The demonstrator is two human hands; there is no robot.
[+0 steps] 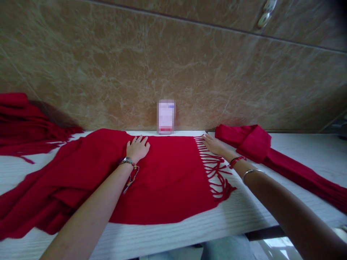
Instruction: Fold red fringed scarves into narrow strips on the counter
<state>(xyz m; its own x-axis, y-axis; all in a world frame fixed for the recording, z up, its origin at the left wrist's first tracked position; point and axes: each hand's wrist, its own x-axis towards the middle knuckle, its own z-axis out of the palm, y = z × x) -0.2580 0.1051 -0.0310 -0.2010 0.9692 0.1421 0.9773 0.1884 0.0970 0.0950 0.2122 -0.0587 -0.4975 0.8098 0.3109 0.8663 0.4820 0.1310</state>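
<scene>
A red fringed scarf [168, 173] lies across the white wood-grain table. Its right part is spread flat, while the left part is bunched in loose folds. My left hand [137, 148] rests palm down on the scarf near its far edge, fingers spread. At the far right corner, my right hand [214, 145] touches the top of the fringe [214, 169] with its fingers stretched out. Lower down, the fringe strands are tangled and curl together toward the near corner.
A folded red scarf [252, 144] with a long tail lies at the right. Another red fringed pile [21, 122] sits at the far left. A small blurred card or box [166, 117] leans against the brown marbled wall [168, 65]. The table's front edge [217, 231] is close to my body.
</scene>
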